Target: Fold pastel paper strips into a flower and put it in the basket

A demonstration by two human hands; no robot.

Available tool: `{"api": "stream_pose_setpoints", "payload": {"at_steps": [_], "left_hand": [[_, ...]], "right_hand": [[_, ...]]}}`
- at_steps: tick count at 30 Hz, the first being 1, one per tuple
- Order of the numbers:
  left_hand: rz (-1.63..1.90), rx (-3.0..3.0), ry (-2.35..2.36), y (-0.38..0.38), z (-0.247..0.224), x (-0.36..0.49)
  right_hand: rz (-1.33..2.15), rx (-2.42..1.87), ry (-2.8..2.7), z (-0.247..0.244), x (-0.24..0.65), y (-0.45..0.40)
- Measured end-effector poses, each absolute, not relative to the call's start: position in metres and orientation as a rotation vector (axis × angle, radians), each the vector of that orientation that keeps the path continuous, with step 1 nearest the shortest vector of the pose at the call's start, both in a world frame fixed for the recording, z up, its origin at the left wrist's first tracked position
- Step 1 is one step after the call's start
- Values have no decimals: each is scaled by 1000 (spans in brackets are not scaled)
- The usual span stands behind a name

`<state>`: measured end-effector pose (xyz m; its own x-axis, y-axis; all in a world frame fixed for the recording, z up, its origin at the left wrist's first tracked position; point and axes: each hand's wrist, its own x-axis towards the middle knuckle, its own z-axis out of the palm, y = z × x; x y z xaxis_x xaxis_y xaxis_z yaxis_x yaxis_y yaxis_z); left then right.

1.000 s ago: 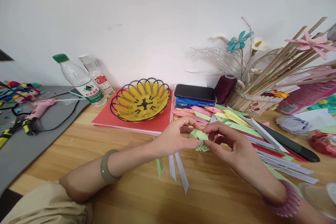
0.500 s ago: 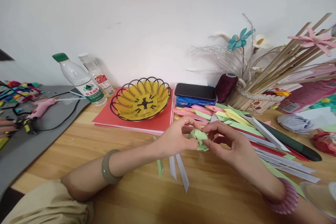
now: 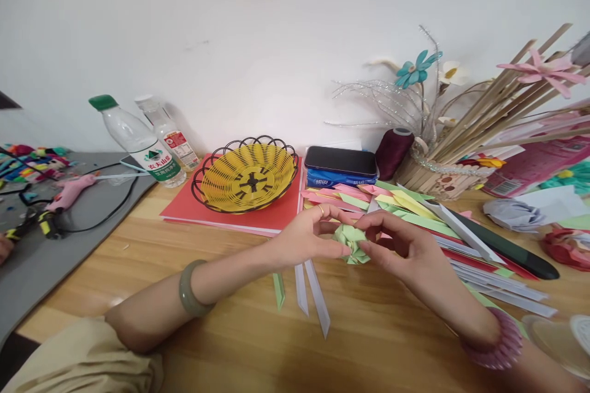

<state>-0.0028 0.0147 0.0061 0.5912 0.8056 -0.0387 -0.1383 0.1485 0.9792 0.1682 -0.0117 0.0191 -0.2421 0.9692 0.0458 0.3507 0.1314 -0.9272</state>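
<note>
Between my two hands is a light green folded-paper ball (image 3: 353, 244), held above the wooden table. My left hand (image 3: 308, 236) grips its left side, thumb at the front and fingers curled behind. From the right, my right hand (image 3: 405, 245) pinches the same ball with thumb and fingertips. The ball's far side is hidden by my fingers. Below my left hand lie white paper strips (image 3: 318, 304) and a green strip (image 3: 279, 290), their upper ends covered by the hand and forearm.
Folded strips in several colours (image 3: 415, 206) and a dark long-handled tool (image 3: 511, 252) lie to the right. Behind are a yellow woven basket (image 3: 216, 178) on red paper (image 3: 177, 206), a phone (image 3: 341, 161) and a purple thread spool (image 3: 394, 152). Bottles (image 3: 154, 156) and a pink glue gun (image 3: 71, 192) stand left.
The green paper ball has turned slightly in my fingers, and more of its folded face shows. The view has shifted a little. At the far left, another person's hand has drawn back towards the edge.
</note>
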Motion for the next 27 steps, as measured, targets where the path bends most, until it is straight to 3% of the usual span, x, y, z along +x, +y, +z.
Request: {"api": "stream_pose_setpoints", "payload": {"at_steps": [27], "left_hand": [[764, 1150, 738, 17, 4, 0]], "right_hand": [[1141, -1300, -1719, 14, 168, -9]]}}
